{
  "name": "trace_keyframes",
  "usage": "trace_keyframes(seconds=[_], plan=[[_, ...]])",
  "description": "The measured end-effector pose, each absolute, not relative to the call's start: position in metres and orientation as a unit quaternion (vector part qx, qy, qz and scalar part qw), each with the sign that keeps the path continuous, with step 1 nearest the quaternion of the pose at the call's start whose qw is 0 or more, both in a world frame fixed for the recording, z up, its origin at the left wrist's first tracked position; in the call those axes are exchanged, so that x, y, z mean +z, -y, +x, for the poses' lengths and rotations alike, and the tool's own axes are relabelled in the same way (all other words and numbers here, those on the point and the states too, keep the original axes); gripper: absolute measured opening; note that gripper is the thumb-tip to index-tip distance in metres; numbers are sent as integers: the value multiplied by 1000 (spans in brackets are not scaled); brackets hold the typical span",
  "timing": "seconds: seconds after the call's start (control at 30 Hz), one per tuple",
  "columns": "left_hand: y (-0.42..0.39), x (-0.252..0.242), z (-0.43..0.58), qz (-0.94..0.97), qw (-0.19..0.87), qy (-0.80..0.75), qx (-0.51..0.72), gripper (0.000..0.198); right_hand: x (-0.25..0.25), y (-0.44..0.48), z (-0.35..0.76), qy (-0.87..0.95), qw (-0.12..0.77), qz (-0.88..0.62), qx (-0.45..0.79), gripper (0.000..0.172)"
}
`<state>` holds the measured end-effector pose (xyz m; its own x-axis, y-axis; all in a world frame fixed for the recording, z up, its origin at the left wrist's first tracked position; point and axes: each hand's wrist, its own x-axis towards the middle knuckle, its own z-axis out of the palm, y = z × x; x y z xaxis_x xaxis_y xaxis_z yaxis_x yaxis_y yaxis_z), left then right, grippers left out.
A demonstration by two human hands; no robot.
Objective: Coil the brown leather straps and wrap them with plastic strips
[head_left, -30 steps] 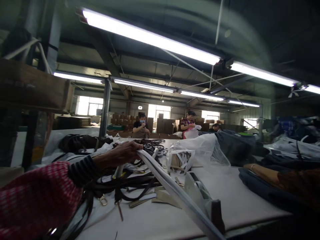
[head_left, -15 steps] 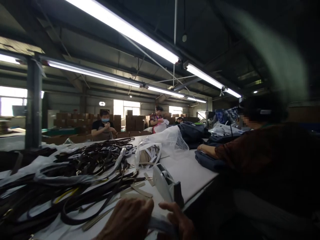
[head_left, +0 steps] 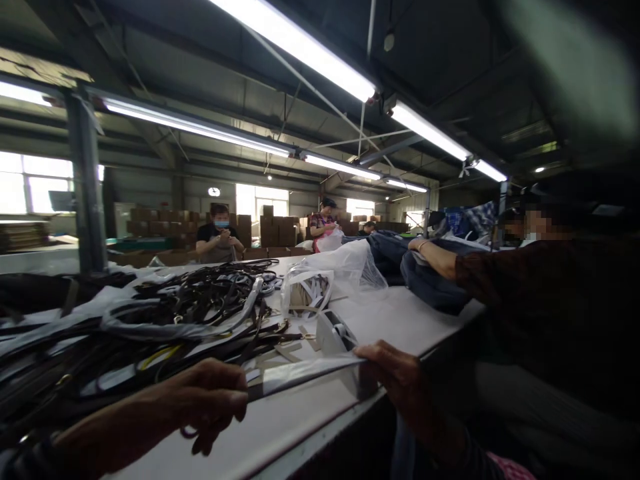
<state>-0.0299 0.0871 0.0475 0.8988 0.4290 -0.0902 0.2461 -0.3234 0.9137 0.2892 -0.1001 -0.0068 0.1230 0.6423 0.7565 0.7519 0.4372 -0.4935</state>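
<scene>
A dark strap [head_left: 255, 392], partly covered by clear plastic wrap [head_left: 305, 375], stretches between my two hands above the white table. My left hand [head_left: 210, 400] pinches the strap's bare end with thumb and forefinger. At the other end, the fingers of my right hand [head_left: 395, 370] are closed on the plastic wrap. Just behind the wrap stands a pale tape dispenser [head_left: 333, 331], its lower front hidden. Small beige strips [head_left: 287, 353] lie left of the dispenser. To the left spreads a heap of dark straps [head_left: 200, 300] with metal buckles, some in plastic.
A clear bag of beige pieces [head_left: 307, 293] sits behind the dispenser. On the right, a co-worker's arm [head_left: 440, 260] reaches over dark blue bags [head_left: 435, 287]. The table edge [head_left: 325, 427] runs diagonally below my hands. Two more people work across the table.
My hands have moved apart, the left one leftward and the right one up and right, with the wrapped strap now drawn out between them. The co-worker's arm has shifted over the blue bags.
</scene>
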Motion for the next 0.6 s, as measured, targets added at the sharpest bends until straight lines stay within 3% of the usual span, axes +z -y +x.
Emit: trace_keyframes(seconds=[0.1, 0.3, 0.6], plan=[[-83, 67, -27, 792, 572, -211, 44, 36, -3, 90, 292, 673, 527, -512, -84, 22], [-77, 81, -14, 757, 620, -190, 80, 36, -4, 78, 277, 723, 488, -486, -49, 25], [-85, 82, -12, 779, 604, -154, 63, 30, -7, 76, 288, 733, 449, -494, -128, 28]])
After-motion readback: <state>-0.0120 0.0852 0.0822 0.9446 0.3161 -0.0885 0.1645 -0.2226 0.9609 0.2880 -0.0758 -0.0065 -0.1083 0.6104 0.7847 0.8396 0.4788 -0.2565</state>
